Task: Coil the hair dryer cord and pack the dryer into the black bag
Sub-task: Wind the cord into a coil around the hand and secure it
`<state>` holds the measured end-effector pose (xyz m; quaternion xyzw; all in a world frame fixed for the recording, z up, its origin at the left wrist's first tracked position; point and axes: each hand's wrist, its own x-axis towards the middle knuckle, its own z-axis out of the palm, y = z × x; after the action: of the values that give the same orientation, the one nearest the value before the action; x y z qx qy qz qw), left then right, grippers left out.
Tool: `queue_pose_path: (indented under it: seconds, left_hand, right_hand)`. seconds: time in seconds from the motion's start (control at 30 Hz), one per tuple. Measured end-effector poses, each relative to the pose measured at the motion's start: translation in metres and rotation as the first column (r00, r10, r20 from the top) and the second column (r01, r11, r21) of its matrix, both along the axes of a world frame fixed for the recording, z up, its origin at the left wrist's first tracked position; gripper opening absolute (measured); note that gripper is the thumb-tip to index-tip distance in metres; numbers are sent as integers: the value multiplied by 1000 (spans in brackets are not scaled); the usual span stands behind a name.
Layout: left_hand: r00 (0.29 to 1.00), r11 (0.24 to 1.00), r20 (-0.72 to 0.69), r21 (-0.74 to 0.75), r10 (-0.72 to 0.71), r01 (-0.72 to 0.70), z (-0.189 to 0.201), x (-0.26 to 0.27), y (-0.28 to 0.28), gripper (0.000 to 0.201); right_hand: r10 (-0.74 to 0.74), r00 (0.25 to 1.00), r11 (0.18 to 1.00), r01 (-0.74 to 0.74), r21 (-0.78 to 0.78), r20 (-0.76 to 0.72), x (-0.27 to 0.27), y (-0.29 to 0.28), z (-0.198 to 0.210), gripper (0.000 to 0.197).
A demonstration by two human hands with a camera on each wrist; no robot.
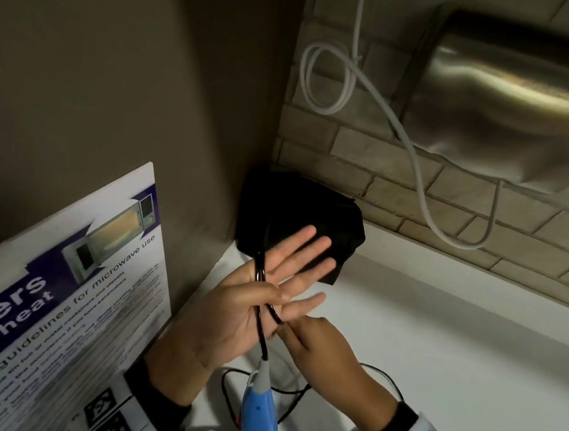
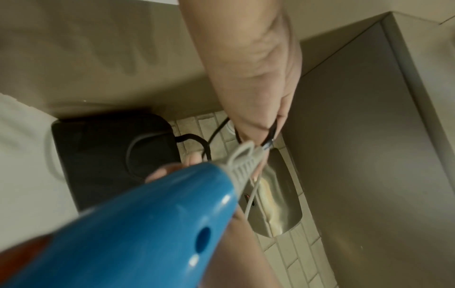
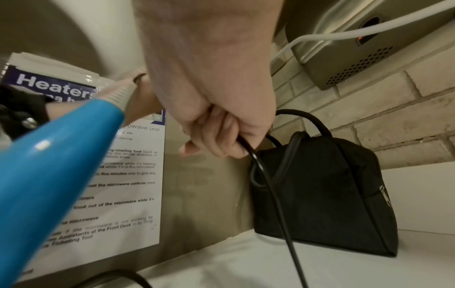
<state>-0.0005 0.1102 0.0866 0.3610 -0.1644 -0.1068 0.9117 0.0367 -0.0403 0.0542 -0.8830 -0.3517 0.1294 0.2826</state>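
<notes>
Your left hand (image 1: 251, 302) is raised palm-up over the white counter (image 1: 436, 349), its four fingers straight and slightly spread toward one o'clock, while the thumb folds across the palm and pins the black cord (image 1: 260, 271) that loops over the hand. From that loop the cord runs down toward six o'clock into the grey strain relief of the blue hair dryer (image 1: 263, 416), which hangs below your hands near the bottom edge of the head view; whether anything else supports the dryer cannot be told. Your right hand (image 1: 319, 352) sits just at four o'clock of the left palm, fingers curled and pinching the cord close to the left palm; the right wrist view shows the cord leaving that grip and dropping toward the counter. More slack cord lies in loose curves on the counter beneath your wrists. The black bag (image 1: 303, 217) stands at twelve o'clock from your left hand, in the corner where the counter meets the brick wall (image 1: 400, 177). A microwave safety poster (image 1: 72, 300) leans at nine o'clock, and a steel hand dryer (image 1: 513, 98) with a white cable (image 1: 416, 151) hangs at two o'clock.
</notes>
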Motion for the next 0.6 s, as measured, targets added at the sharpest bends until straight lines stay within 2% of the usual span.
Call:
queue_pose_path:
  seconds: [0.1,0.2,0.3,0.4,0.47,0.6]
  left_hand:
    - [991,992,-47,4,123,-122,-6,4,7,77]
    - [968,974,-119,-31,220,-225,-10,6,7,81]
    - [954,960,-160,-82,253,-269,-11,5,8,89]
    - [944,952,-145,-40,296,-304,-11,5,11,95]
    - [933,942,-134,6,334,-336,-10,5,14,97]
    - [935,931,-76,144,348,-335,-11,4,14,93]
  right_hand:
    - [6,995,1000,-5,-5,101,-6,-11,0,28]
    - [21,991,1000,-19,-16,131,-24,-21,7,30]
    - [66,982,992,-45,-116,179,-42,-28,17,68]
    - [6,978,992,20,-122,208,-43,-37,18,82]
    - [-29,965,993,57,-101,259,-40,-40,16,74]
    - [-40,928,990,88,-113,370,-42,-35,27,43]
